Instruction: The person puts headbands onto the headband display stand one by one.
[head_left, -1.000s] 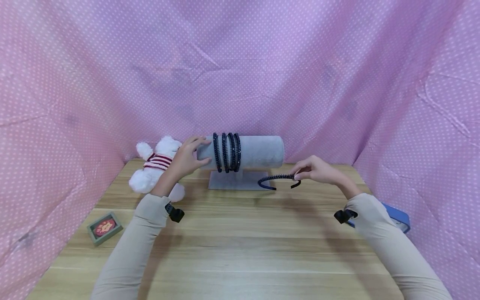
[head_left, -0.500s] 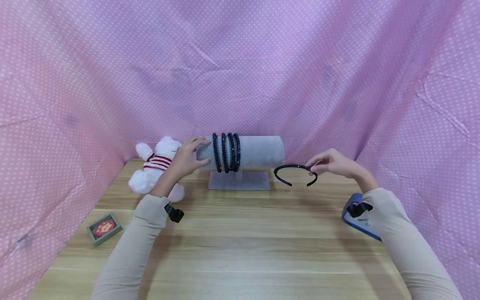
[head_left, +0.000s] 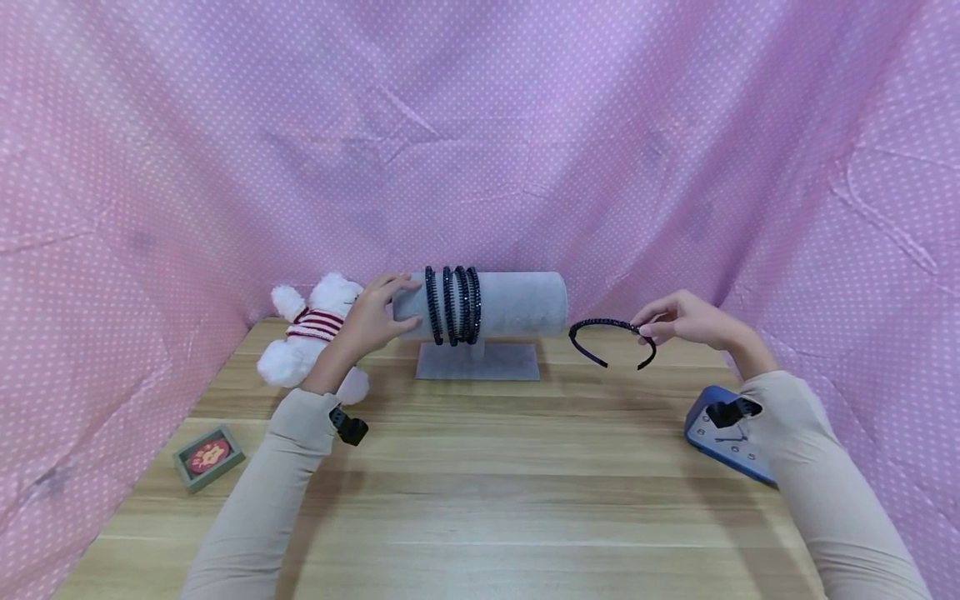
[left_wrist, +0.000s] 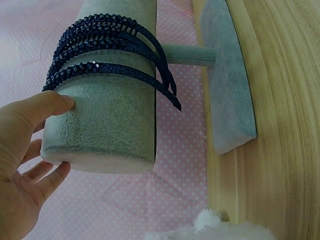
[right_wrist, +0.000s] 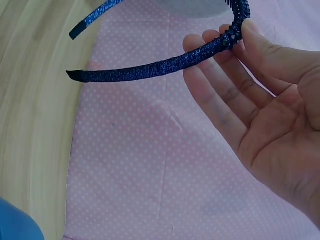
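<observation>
A dark, beaded headband (head_left: 606,323) hangs in the air right of the grey display stand (head_left: 525,302), its two tips pointing down. My right hand (head_left: 686,321) pinches it near one side of its arch; in the right wrist view the thumb (right_wrist: 265,50) presses the beads against the fingers. Several like headbands (left_wrist: 107,45) sit around the left half of the stand's padded roll. At the roll's left end, my left hand (head_left: 372,317) holds on, with the thumb on the plush surface and fingertips at the end face.
A white plush toy (head_left: 300,354) in a striped top lies behind the left forearm. Front left is a small green frame (head_left: 210,457). A blue clock (head_left: 723,437) stands partly behind the right sleeve. Pink dotted cloth (head_left: 480,150) surrounds the wooden table (head_left: 480,500).
My right hand has moved right and slightly up with the headband, away from the stand's base. More of the clock shows. The left hand and the stand have stayed in place.
</observation>
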